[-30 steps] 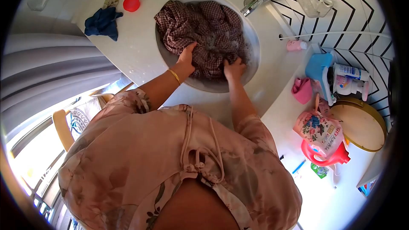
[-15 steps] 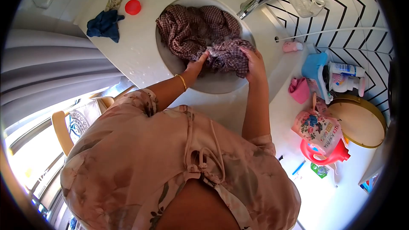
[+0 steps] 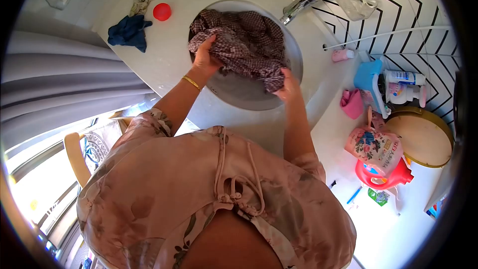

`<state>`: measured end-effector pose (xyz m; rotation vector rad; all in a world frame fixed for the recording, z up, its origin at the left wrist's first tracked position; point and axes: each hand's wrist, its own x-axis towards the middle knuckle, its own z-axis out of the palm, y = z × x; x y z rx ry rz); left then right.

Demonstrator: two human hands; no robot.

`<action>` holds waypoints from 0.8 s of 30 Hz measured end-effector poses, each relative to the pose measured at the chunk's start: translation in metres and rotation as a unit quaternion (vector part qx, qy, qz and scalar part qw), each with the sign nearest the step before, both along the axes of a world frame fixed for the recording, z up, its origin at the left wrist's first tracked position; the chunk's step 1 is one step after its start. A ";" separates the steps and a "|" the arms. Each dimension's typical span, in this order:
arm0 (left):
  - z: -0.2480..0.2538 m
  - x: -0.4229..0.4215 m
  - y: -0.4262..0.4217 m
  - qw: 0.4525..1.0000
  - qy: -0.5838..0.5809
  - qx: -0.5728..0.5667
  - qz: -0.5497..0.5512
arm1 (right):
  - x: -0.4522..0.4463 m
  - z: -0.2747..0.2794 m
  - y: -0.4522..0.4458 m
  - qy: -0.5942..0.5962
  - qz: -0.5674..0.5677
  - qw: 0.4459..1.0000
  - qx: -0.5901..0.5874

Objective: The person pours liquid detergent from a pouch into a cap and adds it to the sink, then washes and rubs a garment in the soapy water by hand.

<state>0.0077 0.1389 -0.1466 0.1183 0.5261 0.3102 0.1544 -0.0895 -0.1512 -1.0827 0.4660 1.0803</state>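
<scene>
A dark reddish checked cloth (image 3: pixel 249 37), wet and bunched up, lies in the round white sink (image 3: pixel 294 45). My left hand (image 3: pixel 206 59) grips its left side, thumb on top of the folds and fingers partly hidden beneath. At the lower right of the bundle, my right hand (image 3: pixel 289 85) is closed on another part of the same cloth. Between my hands the cloth stretches across the basin, and greyish water (image 3: pixel 244 89) shows below it. The chrome faucet (image 3: pixel 300 4) stands at the sink's upper right.
Left of the sink on the counter (image 3: pixel 164 65) lie a blue cloth (image 3: pixel 128 33), a beige cloth (image 3: pixel 143 2) and a red cup-like piece (image 3: pixel 162 12). To the right are a blue container (image 3: pixel 367 80), a pink pouch (image 3: pixel 376 148), a red jug (image 3: pixel 393 175) and a round tray (image 3: pixel 420 137).
My left hand has moved left and up, now holding the cloth's left side. My right hand has shifted slightly down and left. The cloth is spread wider between them.
</scene>
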 end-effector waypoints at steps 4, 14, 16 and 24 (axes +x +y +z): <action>-0.023 0.016 -0.011 0.995 0.043 0.081 -0.036 | -0.047 -0.063 0.034 -0.180 0.127 0.934 -0.281; -0.024 -0.014 -0.080 0.955 0.217 -0.008 -0.203 | 0.011 0.005 0.026 -0.105 0.024 0.993 0.058; 0.009 -0.008 -0.087 0.964 0.180 -0.029 -0.194 | -0.002 0.067 0.022 -0.162 0.020 0.978 0.134; 0.042 0.036 -0.077 0.984 -0.129 -0.084 -0.093 | -0.040 0.140 -0.007 -0.093 -0.014 0.971 0.218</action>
